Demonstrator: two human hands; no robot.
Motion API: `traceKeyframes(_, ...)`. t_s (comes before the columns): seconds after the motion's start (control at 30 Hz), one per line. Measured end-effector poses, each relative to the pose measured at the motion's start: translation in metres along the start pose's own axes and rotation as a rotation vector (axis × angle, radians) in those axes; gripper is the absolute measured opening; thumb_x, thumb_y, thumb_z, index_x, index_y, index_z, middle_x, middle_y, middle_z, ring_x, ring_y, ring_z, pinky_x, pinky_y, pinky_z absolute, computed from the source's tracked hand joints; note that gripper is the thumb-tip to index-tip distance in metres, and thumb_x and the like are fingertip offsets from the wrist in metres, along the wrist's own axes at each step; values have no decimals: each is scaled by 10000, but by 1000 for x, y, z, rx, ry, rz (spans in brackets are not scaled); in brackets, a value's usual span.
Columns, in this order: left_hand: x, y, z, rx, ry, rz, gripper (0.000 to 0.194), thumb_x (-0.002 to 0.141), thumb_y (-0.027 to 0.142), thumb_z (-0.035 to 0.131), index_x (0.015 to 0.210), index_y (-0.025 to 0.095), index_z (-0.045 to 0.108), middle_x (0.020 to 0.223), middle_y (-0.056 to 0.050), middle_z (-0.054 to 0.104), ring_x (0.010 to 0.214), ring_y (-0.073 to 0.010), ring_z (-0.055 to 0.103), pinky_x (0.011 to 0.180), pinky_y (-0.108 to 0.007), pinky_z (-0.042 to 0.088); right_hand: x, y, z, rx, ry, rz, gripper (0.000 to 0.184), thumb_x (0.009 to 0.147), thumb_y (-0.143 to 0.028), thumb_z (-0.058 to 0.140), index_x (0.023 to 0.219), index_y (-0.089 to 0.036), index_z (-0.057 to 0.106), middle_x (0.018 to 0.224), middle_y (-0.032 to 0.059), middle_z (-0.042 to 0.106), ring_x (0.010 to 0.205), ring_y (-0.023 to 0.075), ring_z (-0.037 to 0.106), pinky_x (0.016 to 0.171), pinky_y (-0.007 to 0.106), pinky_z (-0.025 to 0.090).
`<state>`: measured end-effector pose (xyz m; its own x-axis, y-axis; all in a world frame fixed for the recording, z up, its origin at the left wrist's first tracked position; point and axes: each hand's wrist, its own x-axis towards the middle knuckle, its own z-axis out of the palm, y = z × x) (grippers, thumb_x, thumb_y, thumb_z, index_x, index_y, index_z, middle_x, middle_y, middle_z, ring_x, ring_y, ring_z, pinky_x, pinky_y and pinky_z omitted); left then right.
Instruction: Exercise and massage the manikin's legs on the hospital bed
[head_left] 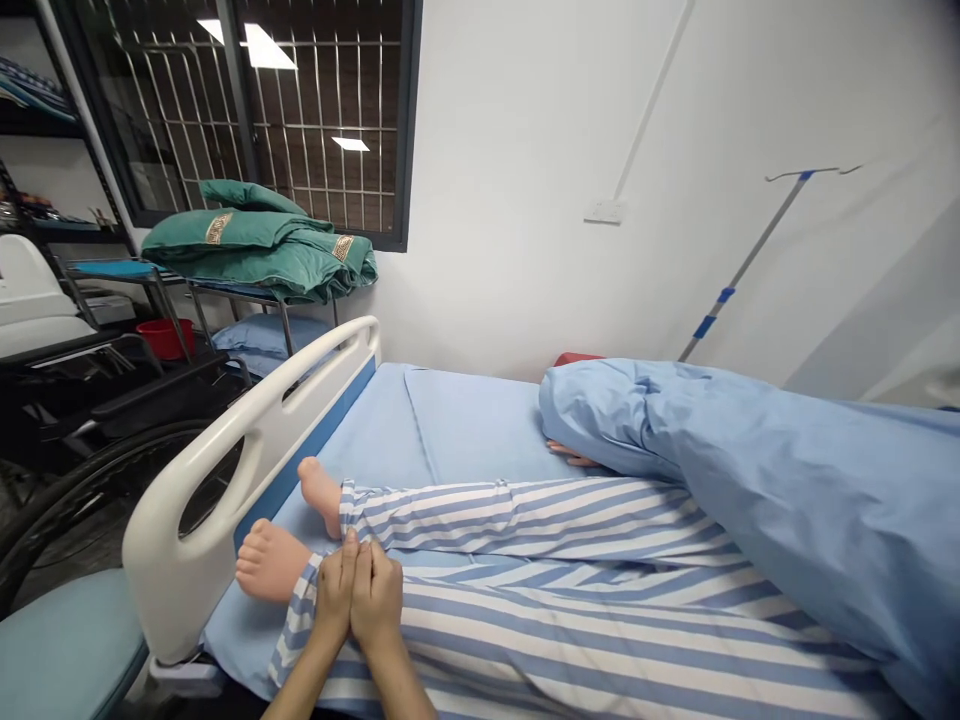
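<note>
On the bed lies a manikin in blue-and-white striped trousers [525,510], its bare feet pointing towards the bed's end board. My left hand [335,590] and my right hand [377,590] rest side by side on the nearer trouser leg, just above the ankle. Their thumbs lie close together, and the fingers of both are closed over the striped cloth; the fingertips are partly hidden. The nearer foot [271,562] sticks out of the cuff to the left of my hands. Beyond it is the farther foot [320,492].
A white end board [202,480] closes off the bed's left end. Bunched blue bedding [712,430] covers the manikin's upper part. A wheelchair [97,420] and a pale green stool seat [67,640] stand left. An IV pole [750,260] rises behind the bed.
</note>
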<state>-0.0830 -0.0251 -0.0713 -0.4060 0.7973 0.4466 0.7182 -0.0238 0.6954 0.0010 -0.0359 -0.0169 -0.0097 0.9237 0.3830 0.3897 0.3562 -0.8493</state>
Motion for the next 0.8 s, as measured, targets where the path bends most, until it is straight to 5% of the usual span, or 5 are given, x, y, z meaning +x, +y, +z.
traceKeyframes(0.23, 15, 39, -18, -434, -153, -288, 388, 707, 566, 483, 649, 198, 590, 666, -49, 654, 693, -206, 583, 669, -319, 487, 6, 7, 0, 82, -7, 49, 420, 931, -361, 272, 616, -205, 501, 553, 16, 562, 502, 148, 487, 504, 263, 271)
traceKeyframes(0.43, 25, 76, -30, -830, -145, -501, 491, 688, 570, 526, 486, 207, 265, 424, 74, 269, 424, -61, 254, 389, -204, 261, 11, 13, 4, 111, -4, 76, 445, 935, -384, 254, 621, -193, 506, 573, 22, 571, 527, 148, 507, 511, 256, 280)
traceKeyframes(0.6, 19, 72, -20, -633, -38, -450, 448, 683, 595, 498, 496, 208, 373, 437, 38, 421, 465, -113, 418, 462, -237, 386, 11, 10, 0, 141, 31, 90, 460, 932, -399, 256, 624, -190, 525, 590, 41, 599, 546, 162, 540, 521, 261, 311)
traceKeyframes(0.7, 15, 62, -14, -452, -92, -340, 440, 650, 626, 512, 602, 192, 565, 597, -23, 639, 666, -218, 591, 622, -296, 482, 10, 10, 0, 195, 76, 91, 452, 928, -408, 272, 642, -188, 544, 610, 51, 619, 569, 170, 563, 525, 259, 343)
traceKeyframes(0.8, 14, 55, -10, -309, -91, -243, 481, 677, 652, 446, 628, 207, 623, 649, -28, 692, 687, -238, 627, 647, -306, 505, 9, 11, 0, 234, 95, 72, 451, 926, -416, 282, 637, -188, 544, 590, 44, 613, 545, 164, 560, 509, 254, 349)
